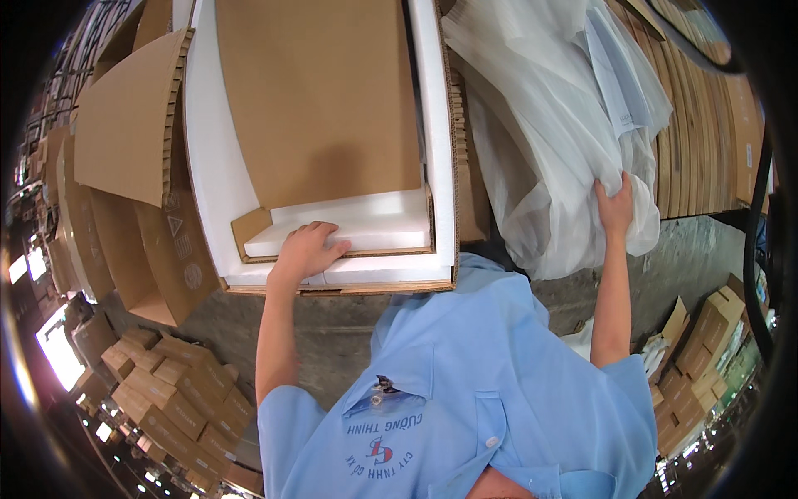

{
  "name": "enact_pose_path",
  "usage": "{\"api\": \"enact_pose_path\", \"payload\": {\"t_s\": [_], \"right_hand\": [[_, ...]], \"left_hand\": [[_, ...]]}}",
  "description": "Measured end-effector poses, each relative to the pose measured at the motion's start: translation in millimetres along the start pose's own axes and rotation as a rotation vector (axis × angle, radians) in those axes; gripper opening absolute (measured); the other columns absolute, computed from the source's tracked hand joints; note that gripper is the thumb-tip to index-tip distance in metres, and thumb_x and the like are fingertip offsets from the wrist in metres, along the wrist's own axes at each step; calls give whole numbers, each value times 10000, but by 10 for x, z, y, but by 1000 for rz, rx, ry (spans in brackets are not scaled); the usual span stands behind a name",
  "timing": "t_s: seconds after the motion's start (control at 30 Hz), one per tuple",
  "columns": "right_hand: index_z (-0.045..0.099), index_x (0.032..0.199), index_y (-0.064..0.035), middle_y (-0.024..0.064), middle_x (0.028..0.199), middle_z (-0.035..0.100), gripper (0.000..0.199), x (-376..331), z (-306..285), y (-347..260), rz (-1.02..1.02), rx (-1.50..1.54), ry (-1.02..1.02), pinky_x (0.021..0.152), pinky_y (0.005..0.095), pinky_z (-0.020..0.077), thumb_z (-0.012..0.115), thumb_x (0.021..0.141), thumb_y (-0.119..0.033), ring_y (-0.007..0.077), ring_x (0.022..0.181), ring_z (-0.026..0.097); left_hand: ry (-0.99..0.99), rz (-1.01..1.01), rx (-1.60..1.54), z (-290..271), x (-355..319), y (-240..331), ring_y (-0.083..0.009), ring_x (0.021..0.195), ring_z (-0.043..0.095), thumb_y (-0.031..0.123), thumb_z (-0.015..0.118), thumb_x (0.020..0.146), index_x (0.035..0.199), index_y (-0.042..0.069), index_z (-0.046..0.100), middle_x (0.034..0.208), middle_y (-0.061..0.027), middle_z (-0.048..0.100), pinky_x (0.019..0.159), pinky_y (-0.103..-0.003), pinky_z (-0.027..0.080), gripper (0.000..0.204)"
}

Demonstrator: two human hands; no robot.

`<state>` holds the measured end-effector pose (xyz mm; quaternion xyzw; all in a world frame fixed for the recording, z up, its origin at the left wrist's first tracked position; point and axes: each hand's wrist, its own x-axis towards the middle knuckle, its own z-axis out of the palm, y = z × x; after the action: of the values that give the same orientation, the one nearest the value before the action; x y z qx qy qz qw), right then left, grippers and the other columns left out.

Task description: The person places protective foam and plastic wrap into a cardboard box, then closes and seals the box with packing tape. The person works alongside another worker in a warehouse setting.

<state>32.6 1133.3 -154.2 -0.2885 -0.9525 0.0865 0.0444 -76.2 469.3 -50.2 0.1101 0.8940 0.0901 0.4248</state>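
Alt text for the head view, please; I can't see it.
A person's left hand lies on white foam padding at the near end of an open cardboard box, while the right hand holds loose, translucent white sheeting beside it. Cardboard boxes are piled at lower left.

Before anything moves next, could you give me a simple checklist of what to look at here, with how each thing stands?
1. Left hand clear of the open box: not ok; it is at the near end, by the white foam block.
2. Right hand at the white plastic sheeting: ok; how firmly it grips, cannot tell.
3. Box top open: ok; the brown panel shows inside.
4. White foam lining along the box's left side: ok.
5. Contents beneath the brown panel: cannot tell; hidden.
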Motion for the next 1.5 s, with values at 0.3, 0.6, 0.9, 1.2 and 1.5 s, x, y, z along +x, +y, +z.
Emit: {"api": "enact_pose_path", "payload": {"t_s": [0.3,0.6,0.9,1.2,1.5], "right_hand": [[457,1511,-13,236,1473,562,845,4,-142,-326,84,-10,-16,1093,466,462,761,856,-452,399,1342,557],[451,1506,-31,228,1437,580,851,-74,-140,-262,118,10,0,1083,474,467,782,831,-430,403,1328,557],[476,1504,-38,205,1472,578,843,-73,-45,-174,81,7,19,1071,468,479,761,846,-482,398,1324,574],[478,1506,-35,200,1482,571,849,1,-43,-144,100,-7,-2,1088,468,464,759,844,-485,387,1348,558],[461,1524,-31,220,1496,558,865,32,-23,-145,86,-24,-12,1108,462,451,761,844,-473,398,1367,542]], "left_hand": [[115,128,-71,-448,256,40,-352,1207,638,470,784,858,1219,100,726,1258,-138,705,1042,-440,506,520],[737,157,306,-607,1931,-104,-423,1527,268,487,779,862,1562,164,403,1670,-164,275,1207,-596,295,858],[168,375,242,-60,1589,79,-384,1381,422,370,758,892,1296,136,639,1441,-141,491,1109,-525,394,482],[617,532,390,-174,1373,492,-333,1369,437,351,736,904,1310,145,640,1447,-120,507,1125,-489,383,464],[754,696,440,-945,2450,963,-347,1448,397,368,672,936,1406,142,575,1533,-123,472,1191,-510,342,531]]}}
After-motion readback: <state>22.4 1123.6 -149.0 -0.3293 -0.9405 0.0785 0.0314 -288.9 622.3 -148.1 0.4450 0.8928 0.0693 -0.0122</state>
